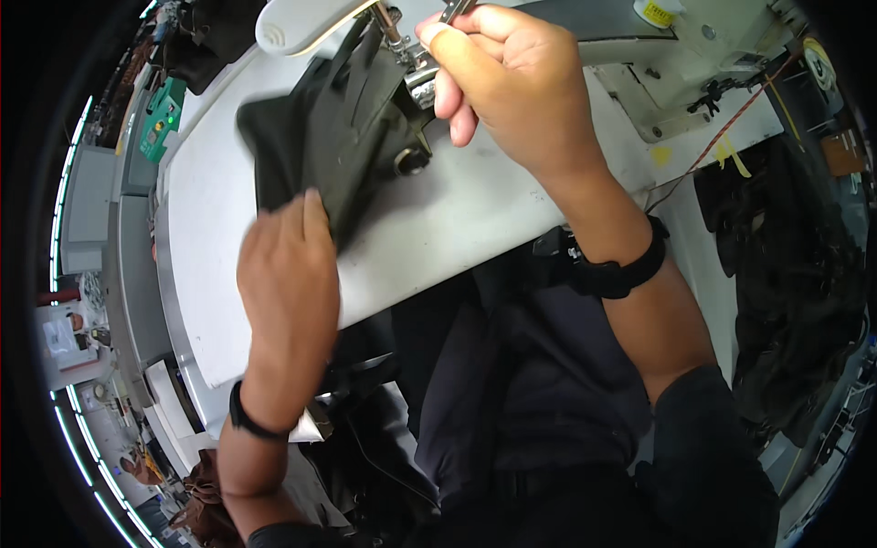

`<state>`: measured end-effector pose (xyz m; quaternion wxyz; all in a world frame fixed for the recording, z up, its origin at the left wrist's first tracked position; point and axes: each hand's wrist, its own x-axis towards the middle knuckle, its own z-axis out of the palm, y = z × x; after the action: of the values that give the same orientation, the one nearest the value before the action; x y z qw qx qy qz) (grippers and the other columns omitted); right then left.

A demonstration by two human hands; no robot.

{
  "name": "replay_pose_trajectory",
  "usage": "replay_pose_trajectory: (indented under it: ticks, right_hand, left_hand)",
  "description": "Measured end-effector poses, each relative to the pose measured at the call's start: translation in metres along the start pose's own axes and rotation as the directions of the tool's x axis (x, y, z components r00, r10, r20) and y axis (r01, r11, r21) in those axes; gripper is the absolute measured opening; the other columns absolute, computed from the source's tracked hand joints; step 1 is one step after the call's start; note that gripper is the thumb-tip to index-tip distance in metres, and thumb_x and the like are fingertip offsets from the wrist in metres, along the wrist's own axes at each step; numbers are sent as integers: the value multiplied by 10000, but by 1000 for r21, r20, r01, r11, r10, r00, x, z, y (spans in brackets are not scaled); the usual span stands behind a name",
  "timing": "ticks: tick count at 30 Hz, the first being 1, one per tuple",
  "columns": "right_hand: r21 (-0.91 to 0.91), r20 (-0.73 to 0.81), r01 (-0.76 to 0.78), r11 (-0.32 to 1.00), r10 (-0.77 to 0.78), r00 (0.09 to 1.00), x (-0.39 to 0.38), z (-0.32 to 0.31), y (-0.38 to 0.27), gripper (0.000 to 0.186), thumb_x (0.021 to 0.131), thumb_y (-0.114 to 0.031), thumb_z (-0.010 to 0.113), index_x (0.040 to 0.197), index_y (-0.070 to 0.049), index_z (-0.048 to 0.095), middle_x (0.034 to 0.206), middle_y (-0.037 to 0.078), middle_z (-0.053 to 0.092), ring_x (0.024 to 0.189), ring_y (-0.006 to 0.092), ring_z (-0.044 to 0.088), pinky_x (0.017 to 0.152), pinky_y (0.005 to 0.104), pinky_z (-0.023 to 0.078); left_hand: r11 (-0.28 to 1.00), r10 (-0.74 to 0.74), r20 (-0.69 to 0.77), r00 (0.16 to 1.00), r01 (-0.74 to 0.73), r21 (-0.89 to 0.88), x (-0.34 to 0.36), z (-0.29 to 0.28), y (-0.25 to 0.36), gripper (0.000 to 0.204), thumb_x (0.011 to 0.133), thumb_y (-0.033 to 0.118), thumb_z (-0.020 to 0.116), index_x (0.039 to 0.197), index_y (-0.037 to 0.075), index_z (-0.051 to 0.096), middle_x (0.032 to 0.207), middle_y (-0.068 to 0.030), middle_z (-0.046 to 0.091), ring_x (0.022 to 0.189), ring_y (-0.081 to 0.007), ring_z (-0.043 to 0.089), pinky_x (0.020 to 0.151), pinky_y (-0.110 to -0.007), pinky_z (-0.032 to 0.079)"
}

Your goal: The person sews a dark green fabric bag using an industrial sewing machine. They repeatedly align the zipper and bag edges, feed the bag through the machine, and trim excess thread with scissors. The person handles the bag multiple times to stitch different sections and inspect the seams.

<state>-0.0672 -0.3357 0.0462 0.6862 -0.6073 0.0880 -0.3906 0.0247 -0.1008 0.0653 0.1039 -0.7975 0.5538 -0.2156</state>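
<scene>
My left hand (pixel 290 260) has its fingers closed on the near edge of a dark olive fabric piece (pixel 320 137). The fabric is folded and bunched on the white sewing table, partly blurred, and reaches up to the needle area of a sewing machine (pixel 315 20). A dark ring-like piece (pixel 411 162) shows by the fabric's right edge. Beside the machine's metal presser foot parts (pixel 422 80), my right hand (pixel 521 87) is raised and closed around a small dark tool (pixel 457 9). Only the tool's end shows at the top edge, so its kind is unclear.
The white table (pixel 457 219) has its front edge close to my lap. A green control box (pixel 163 119) stands at the left. Dark garments (pixel 776 265) hang or lie at the right. A red cord (pixel 731 123) runs near the right end, and a yellow-labelled container (pixel 656 12) sits at the back.
</scene>
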Motion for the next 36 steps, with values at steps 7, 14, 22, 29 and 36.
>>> replay_pose_trajectory:
  ticks: [7, 14, 22, 29, 36]
  right_hand:
    - [-43, -40, -69, 997, 67, 997, 1, -9, -7, 198, 1010, -152, 683, 993, 42, 717, 664, 56, 671, 459, 74, 550, 451, 232, 426]
    - [-14, -18, -43, 999, 43, 999, 1, 0, -2, 230, 1006, -144, 679, 849, 20, 644, 606, 32, 624, 468, 56, 493, 449, 254, 370]
    - [-90, -75, -77, 993, 70, 995, -2, 4, -12, 316, 995, -147, 708, 759, 24, 585, 548, 11, 553, 460, 55, 449, 448, 288, 361]
    - [-248, -117, 32, 968, -63, 991, -1, 7, 0, 282, 1004, -129, 694, 786, 28, 609, 524, 30, 541, 450, 62, 517, 449, 282, 424]
    - [-208, -74, -62, 976, 48, 996, -16, -14, -29, 239, 1068, -120, 619, 1195, 64, 706, 726, 35, 674, 555, 49, 572, 465, 223, 412]
  left_hand:
    - [975, 63, 94, 994, -41, -219, 67, -92, 13, 452, 964, 459, 747, 865, 23, 677, 777, -174, 692, 676, -356, 666, 610, -475, 498]
    - [224, 5, 191, 981, 186, -957, 113, 7, -22, 226, 999, 184, 731, 1093, -21, 753, 932, -40, 735, 872, -127, 654, 804, -306, 523]
    - [182, 377, 298, 877, 245, -952, 160, 25, -67, 192, 977, 240, 779, 1072, 74, 766, 894, 96, 630, 835, -21, 537, 791, -226, 431]
    - [-69, 346, 264, 901, 305, -950, 141, 43, -54, 177, 1039, 193, 698, 1129, 47, 740, 1021, 45, 715, 939, -41, 620, 877, -255, 506]
    - [-345, 270, 198, 942, 287, -893, 132, 66, -42, 307, 1028, 234, 719, 1248, 22, 751, 1217, -38, 740, 1122, -129, 655, 1054, -289, 481]
